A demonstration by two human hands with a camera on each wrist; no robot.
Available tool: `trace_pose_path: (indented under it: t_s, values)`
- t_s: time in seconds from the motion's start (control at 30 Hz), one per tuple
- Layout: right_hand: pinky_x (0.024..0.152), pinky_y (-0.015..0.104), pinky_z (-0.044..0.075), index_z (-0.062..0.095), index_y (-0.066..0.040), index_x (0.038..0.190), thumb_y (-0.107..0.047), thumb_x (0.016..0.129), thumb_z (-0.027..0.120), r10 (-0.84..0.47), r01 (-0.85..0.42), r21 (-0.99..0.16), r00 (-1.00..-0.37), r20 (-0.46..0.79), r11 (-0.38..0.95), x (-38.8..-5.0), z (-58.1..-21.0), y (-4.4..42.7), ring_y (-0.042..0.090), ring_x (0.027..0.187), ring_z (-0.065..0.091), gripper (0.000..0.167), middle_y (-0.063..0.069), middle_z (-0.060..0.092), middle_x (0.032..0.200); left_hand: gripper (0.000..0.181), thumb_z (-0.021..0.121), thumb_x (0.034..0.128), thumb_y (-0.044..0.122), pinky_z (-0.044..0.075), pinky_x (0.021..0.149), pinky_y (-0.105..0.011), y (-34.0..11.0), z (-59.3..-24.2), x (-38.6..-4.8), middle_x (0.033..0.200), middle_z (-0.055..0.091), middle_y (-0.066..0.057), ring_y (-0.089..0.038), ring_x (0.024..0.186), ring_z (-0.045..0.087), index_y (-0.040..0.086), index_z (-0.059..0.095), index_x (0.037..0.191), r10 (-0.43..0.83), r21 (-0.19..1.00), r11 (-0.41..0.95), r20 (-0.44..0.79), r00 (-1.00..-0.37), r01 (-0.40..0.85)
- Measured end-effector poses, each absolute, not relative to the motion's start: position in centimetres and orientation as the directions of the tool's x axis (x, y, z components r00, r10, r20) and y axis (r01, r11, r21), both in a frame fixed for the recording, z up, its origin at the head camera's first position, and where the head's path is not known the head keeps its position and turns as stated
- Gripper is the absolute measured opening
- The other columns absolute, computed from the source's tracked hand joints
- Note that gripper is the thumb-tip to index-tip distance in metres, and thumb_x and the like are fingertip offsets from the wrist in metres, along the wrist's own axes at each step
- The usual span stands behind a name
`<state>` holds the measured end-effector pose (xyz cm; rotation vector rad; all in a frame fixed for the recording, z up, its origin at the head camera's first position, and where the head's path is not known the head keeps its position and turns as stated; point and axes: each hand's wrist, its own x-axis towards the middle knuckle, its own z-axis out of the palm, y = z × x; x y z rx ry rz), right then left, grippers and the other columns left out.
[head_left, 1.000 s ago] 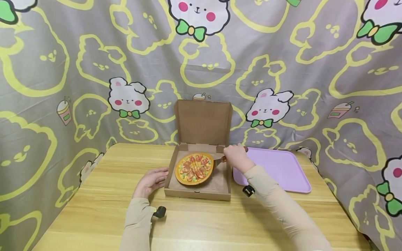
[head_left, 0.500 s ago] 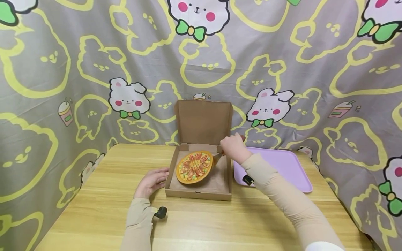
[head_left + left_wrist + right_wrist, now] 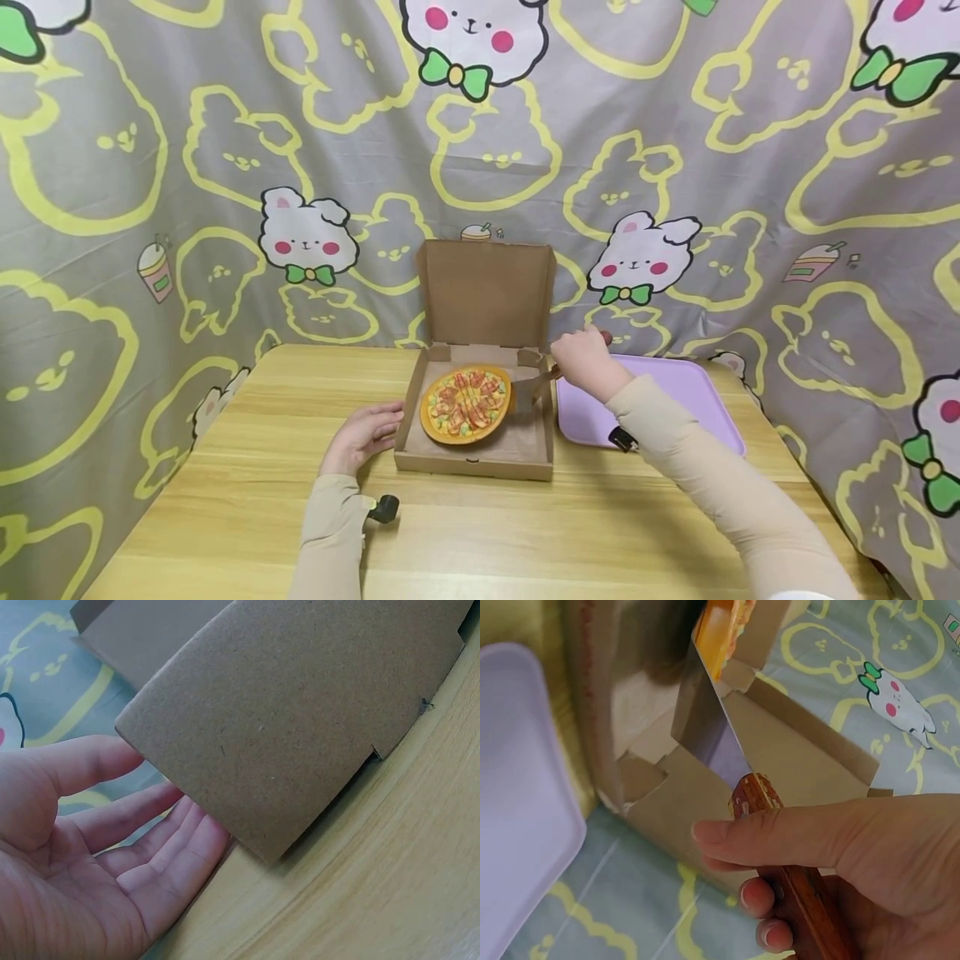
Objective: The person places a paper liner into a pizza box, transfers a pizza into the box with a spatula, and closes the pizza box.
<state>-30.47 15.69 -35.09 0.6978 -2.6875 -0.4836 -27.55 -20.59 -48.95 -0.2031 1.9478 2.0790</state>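
Note:
A toy-like pizza (image 3: 467,404) with a yellow-orange rim lies in the open cardboard box (image 3: 472,468), its right side seemingly raised. My right hand (image 3: 583,358) grips the wooden handle of a metal spatula (image 3: 531,390) over the box's right wall. In the right wrist view, the spatula's broad flat blade (image 3: 709,727) points at the pizza edge (image 3: 726,637); whether its tip lies under that edge cannot be told. On the box's left side, my left hand (image 3: 365,433) has its fingers loosely extended, their tips at the box wall (image 3: 285,727) in the left wrist view.
A purple tray (image 3: 660,400) lies on the wooden table (image 3: 480,542) to the right of the box, partly under my right forearm. The box lid (image 3: 487,292) stands upright at the back, in front of a patterned curtain (image 3: 495,142).
My right hand rose with the spatula, tilting the pizza more, then moved right and down. More of the blade now shows and the pizza has sunk back somewhat. My left hand stays put.

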Motion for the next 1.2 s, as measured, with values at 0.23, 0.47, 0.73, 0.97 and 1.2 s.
trace_pose_path:
  t_s: [0.23, 0.47, 0.73, 0.97, 1.2]
  values:
    - [0.064, 0.04, 0.045, 0.066, -0.013, 0.07, -0.017, 0.066, 0.084, -0.517, -0.41, 0.387, -0.825, 0.227, 0.826, -30.3, -35.7, 18.1, 0.028, 0.068, 0.063, 0.019, 0.007, 0.069, 0.072, 0.055, 0.061, 0.095, 0.012, 0.055, 0.079, -0.024, -20.6, -49.0, -27.4, 0.106, 0.072, 0.002, -0.004, 0.086, 0.067, -0.006, 0.041, 0.143, 0.113, 0.955, -0.044, -0.286, -0.951, -0.293]
    - [0.063, 0.038, 0.041, 0.064, -0.012, 0.07, -0.014, 0.066, 0.083, -0.529, -0.418, 0.389, -0.814, 0.24, 0.821, -30.4, -36.0, 20.0, 0.027, 0.07, 0.062, 0.019, 0.005, 0.069, 0.073, 0.055, 0.06, 0.0952, 0.011, 0.055, 0.078, -0.023, -20.6, -49.0, -27.4, 0.105, 0.072, 0.002, -0.005, 0.087, 0.067, -0.006, 0.041, 0.143, 0.11, 0.954, -0.047, -0.288, -0.951, -0.295]
    - [0.064, 0.039, 0.042, 0.062, -0.014, 0.064, -0.015, 0.065, 0.084, -0.542, -0.437, 0.39, -0.811, 0.218, 0.811, -30.5, -35.1, 21.4, 0.027, 0.068, 0.063, 0.022, 0.007, 0.068, 0.07, 0.054, 0.059, 0.0962, 0.013, 0.055, 0.078, -0.023, -20.7, -49.1, -27.5, 0.11, 0.071, 0.0, -0.006, 0.091, 0.067, -0.005, 0.041, 0.144, 0.106, 0.954, -0.046, -0.29, -0.951, -0.296]
    - [0.068, 0.042, 0.045, 0.062, -0.014, 0.063, -0.011, 0.064, 0.083, -0.531, -0.422, 0.411, -0.823, 0.202, 0.809, -30.1, -33.9, 22.6, 0.027, 0.07, 0.064, 0.021, 0.007, 0.069, 0.069, 0.054, 0.058, 0.0967, 0.014, 0.055, 0.08, -0.024, -20.7, -48.9, -27.4, 0.118, 0.068, -0.006, -0.009, 0.097, 0.066, -0.005, 0.041, 0.144, 0.103, 0.957, -0.027, -0.283, -0.953, -0.287]
    - [0.069, 0.042, 0.043, 0.065, -0.013, 0.067, -0.006, 0.067, 0.079, -0.5, -0.399, 0.409, -0.847, 0.18, 0.821, -29.8, -33.2, 23.8, 0.029, 0.075, 0.064, 0.016, 0.008, 0.07, 0.073, 0.054, 0.059, 0.0962, 0.014, 0.055, 0.079, -0.024, -20.7, -48.8, -27.2, 0.119, 0.068, -0.006, -0.009, 0.097, 0.066, -0.004, 0.042, 0.144, 0.096, 0.957, -0.023, -0.286, -0.953, -0.29]
